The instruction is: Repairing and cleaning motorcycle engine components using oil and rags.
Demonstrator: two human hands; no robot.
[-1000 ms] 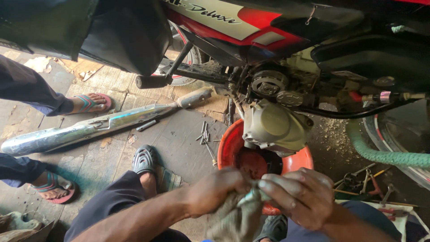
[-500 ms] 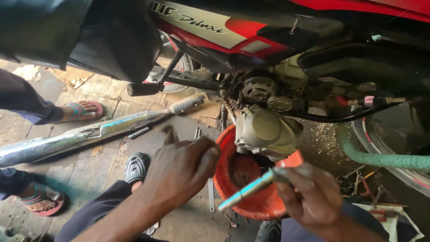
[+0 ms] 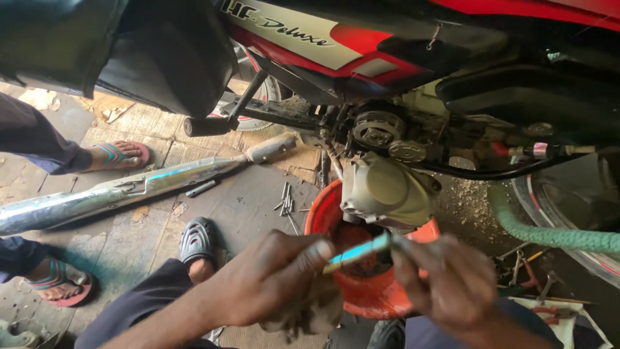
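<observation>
A slim shiny tool with a teal sheen lies almost level, pinched at both ends. A grimy, crumpled rag bunches just below its left end.

a motorcycle repair workshop is shown. a red and black motorcycle fills the top of the frame, its engine cover hung open at centre over an orange drain basin. a detached chrome exhaust pipe is laid on the stained paving at left, loose bolts are scattered just left of centre, and hand tools are piled at lower right.
</observation>
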